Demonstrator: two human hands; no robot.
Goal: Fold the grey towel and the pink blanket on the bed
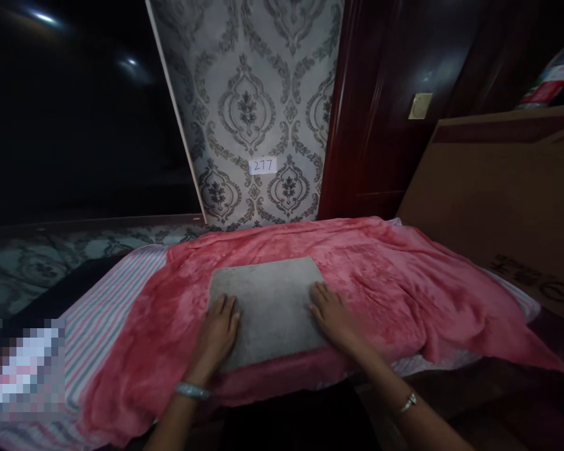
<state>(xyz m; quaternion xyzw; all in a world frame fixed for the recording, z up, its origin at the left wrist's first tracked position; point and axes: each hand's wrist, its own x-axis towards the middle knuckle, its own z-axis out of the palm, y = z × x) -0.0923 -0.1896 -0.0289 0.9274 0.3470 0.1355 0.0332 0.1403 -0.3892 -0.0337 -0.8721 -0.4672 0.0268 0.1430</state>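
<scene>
A flat grey rectangular piece (pixel 272 313), cloth-like in look, lies spread out on a pink plush blanket (pixel 380 269). My left hand (pixel 219 329) rests on its left edge with the fingers stretched forward. At the opposite edge, my right hand (pixel 333 313) lies flat, its fingertips on the grey surface. Neither hand grips anything. Whether the grey piece is one layer or folded cannot be made out.
Striped cloth (pixel 108 313) shows beneath the blanket on the left. A large cardboard box (pixel 502 207) stands at the right, with a bottle (pixel 552 78) behind its top edge. A dark screen (pixel 75 125) and a patterned wall (pixel 263 75) are at the back.
</scene>
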